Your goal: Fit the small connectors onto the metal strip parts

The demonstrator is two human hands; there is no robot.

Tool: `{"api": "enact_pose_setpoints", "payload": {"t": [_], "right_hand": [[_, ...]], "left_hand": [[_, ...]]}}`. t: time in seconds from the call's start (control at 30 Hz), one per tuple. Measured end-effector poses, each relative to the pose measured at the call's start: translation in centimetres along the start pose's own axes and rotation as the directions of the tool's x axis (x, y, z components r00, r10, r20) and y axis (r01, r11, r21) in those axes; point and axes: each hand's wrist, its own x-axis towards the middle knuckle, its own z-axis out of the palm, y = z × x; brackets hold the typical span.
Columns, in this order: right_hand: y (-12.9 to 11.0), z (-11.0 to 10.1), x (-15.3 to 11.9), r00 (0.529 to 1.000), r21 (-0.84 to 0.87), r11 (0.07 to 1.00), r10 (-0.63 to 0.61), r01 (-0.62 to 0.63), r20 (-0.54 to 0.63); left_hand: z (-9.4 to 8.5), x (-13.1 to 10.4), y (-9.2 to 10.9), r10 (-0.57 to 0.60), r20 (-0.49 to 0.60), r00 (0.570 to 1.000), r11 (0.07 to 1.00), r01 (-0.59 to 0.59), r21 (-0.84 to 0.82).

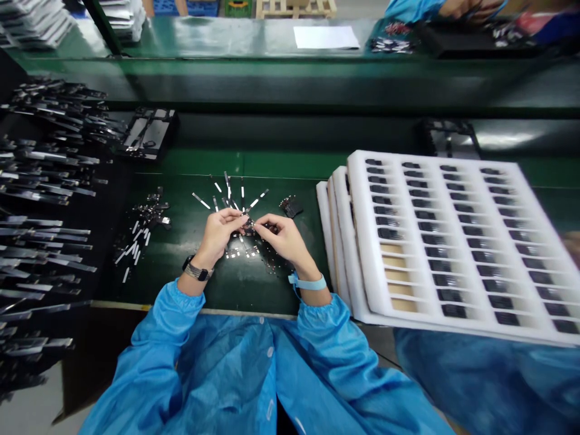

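Note:
Both hands meet over the green bench [181, 241], near its middle. My left hand [220, 232] pinches a small dark part [249, 224] between thumb and fingers. From the right, my right hand [281, 235] closes its thumb and forefinger at the same part. Its exact shape is too small to tell. Thin strips with white faces [229, 186] fan out on the bench just beyond the fingers, and small metallic pieces [251, 251] lie beneath them. A small black cluster [290, 206] rests right of the strips.
White foam trays [421, 290] holding rows of black parts are stacked at right. A loose pile of strips [136, 244] lies left; many more strips [45, 241] stand at far left. Black boxes [149, 133] sit behind. Across the bench, another person's hands [466, 9] show.

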Motion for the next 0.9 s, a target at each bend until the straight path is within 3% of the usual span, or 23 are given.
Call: {"api": "enact_pose_setpoints", "payload": {"t": [0.17, 0.3, 0.4, 0.47, 0.6, 0.7, 0.8, 0.9], "right_hand": [[-0.3, -0.5, -0.3, 1.000, 0.004, 1.000, 0.018, -0.018, -0.008], [-0.9, -0.9, -0.6, 1.000, 0.031, 0.999, 0.015, -0.014, -0.016], [-1.1, -1.1, -0.8, 1.000, 0.047, 0.999, 0.019, -0.018, -0.016], [-0.9, -1.2, -0.8, 1.000, 0.058, 0.998, 0.019, -0.020, 0.021], [-0.4, -1.6, -0.7, 0.972, 0.059, 0.997, 0.026, -0.041, 0.233], [0.0, -2.0, -0.5, 0.970, 0.034, 0.997, 0.055, -0.065, 0.237], [0.2, -2.4, -0.4, 0.990, 0.049, 0.996, 0.064, -0.071, 0.129], [0.1, -2.3, -0.4, 0.992, 0.054, 0.998, 0.027, -0.034, 0.126]], "left_hand": [[-0.1, -0.7, 2.5, 0.225, -0.080, 0.971, 0.974, -0.226, 0.006], [-2.8, -1.6, 5.5, 0.357, -0.092, 0.930, 0.926, -0.365, -0.098], [-5.2, -2.2, 6.7, 0.296, 0.055, 0.954, 0.951, -0.289, -0.113], [-6.0, -2.5, 7.0, 0.179, 0.197, 0.964, 0.984, -0.179, -0.017], [-5.9, -2.6, 7.0, -0.056, 0.398, 0.915, 0.969, -0.047, 0.244], [-6.2, -2.4, 6.7, -0.029, 0.469, 0.883, 0.972, -0.084, 0.218], [-7.2, -2.1, 6.1, 0.050, 0.511, 0.858, 0.992, -0.102, 0.074], [-7.6, -1.9, 5.6, 0.129, 0.544, 0.829, 0.991, -0.085, -0.107]]}}
